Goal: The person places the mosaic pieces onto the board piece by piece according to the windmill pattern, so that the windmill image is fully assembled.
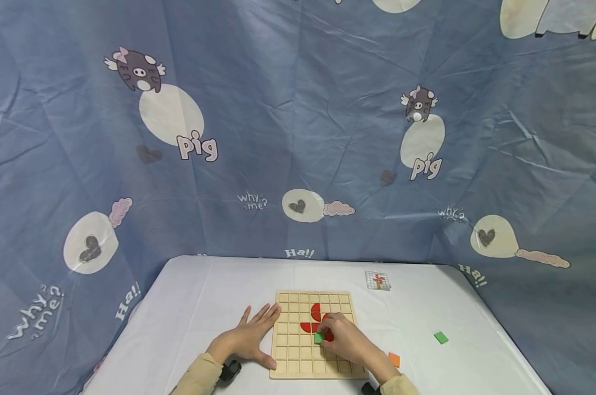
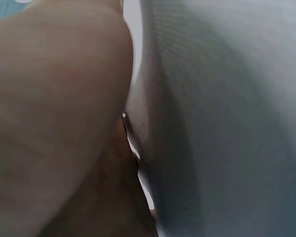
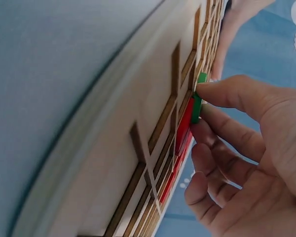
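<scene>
A wooden grid board (image 1: 293, 351) lies on the white table, with several red rounded pieces (image 1: 315, 311) set in its cells like pinwheel blades. My right hand (image 1: 346, 339) is over the board and pinches a green square tile (image 1: 319, 338) between thumb and fingers. In the right wrist view the green tile (image 3: 199, 98) stands at the grid surface, right beside a red piece (image 3: 184, 127). My left hand (image 1: 251, 334) is spread flat at the board's left edge, fingertips and thumb touching its rim. The left wrist view shows only blurred skin and cloth close up.
An orange square tile (image 1: 394, 359) lies right of the board, near my right forearm. Farther right is another green tile (image 1: 441, 337). A picture card (image 1: 378, 280) with a pinwheel pattern lies at the back right. A blue printed curtain (image 1: 298, 137) surrounds the table.
</scene>
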A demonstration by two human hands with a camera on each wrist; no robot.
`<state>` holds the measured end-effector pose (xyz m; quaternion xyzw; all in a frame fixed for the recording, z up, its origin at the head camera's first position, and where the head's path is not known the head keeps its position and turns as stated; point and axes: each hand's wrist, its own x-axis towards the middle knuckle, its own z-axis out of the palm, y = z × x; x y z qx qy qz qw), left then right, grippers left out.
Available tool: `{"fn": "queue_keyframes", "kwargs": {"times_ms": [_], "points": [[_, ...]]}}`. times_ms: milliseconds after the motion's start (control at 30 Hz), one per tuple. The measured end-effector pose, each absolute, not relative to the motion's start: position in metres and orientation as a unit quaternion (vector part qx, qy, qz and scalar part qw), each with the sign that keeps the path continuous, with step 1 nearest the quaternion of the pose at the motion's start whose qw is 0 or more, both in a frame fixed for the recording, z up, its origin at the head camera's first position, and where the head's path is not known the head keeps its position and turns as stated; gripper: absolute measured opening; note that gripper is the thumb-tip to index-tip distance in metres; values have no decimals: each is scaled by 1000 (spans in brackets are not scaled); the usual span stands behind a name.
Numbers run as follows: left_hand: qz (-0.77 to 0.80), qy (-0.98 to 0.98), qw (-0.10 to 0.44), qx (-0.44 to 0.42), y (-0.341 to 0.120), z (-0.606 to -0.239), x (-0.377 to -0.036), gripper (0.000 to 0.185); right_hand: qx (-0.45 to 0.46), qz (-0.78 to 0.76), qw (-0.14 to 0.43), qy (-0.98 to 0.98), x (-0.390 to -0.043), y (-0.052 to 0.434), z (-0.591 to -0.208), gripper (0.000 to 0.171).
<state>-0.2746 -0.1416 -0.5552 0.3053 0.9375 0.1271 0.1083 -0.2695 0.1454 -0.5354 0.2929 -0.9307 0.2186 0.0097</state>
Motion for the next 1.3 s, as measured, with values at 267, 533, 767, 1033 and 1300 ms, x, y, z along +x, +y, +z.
{"fn": "queue_keyframes", "kwargs": {"times_ms": [267, 533, 767, 1033, 1300], "points": [[129, 937, 108, 307, -142, -555, -276, 126, 314, 222, 14, -923, -270, 145, -536, 14], [126, 939, 102, 304, -142, -557, -276, 127, 312, 239, -11, -919, -273, 147, -533, 13], [124, 938, 101, 307, -142, -556, -276, 127, 305, 239, -16, -922, -275, 147, -534, 12], [126, 937, 105, 307, -143, -558, -274, 126, 300, 228, -5, -926, -272, 148, -537, 13], [124, 937, 107, 310, -142, -556, -275, 125, 282, 224, -13, -933, -270, 145, -535, 14]]}}
